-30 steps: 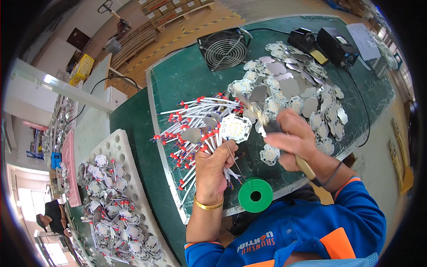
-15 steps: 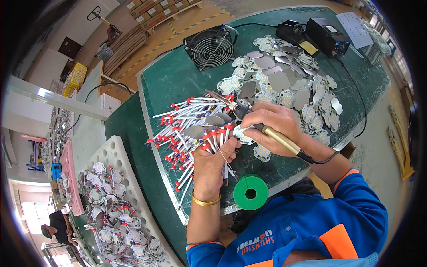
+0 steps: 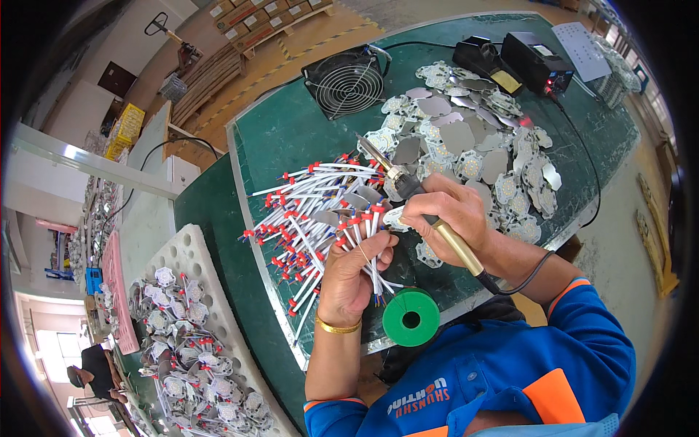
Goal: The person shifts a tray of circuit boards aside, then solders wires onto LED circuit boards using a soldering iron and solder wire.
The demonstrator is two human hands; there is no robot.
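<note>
My right hand (image 3: pixel 455 222) is closed around a soldering iron (image 3: pixel 459 246), whose metal tip points up and left over the pile of cables. Its fingertips also touch a small white LED board (image 3: pixel 394 218). In my left hand (image 3: pixel 351 280) is a bunch of short white cables (image 3: pixel 358 237) with red rings, gripped together in the closed fingers. A thin strand of solder wire runs by this hand. Many more white cables (image 3: pixel 291 211) lie heaped just beyond it. Just right of my left wrist stands a green solder spool (image 3: pixel 429 320).
A heap of LED boards (image 3: pixel 459 138) covers the table's right half. Behind are a black fan (image 3: pixel 348 87) and a black soldering station (image 3: pixel 535 62), its cord hanging along the right. At left, a foam tray (image 3: pixel 226 320) holds wired boards. A person (image 3: pixel 97 371) is far left.
The soldering iron has swung steeper, its tip moving up and right, away from the cables. My right hand has shifted slightly down. My left hand still holds the cables.
</note>
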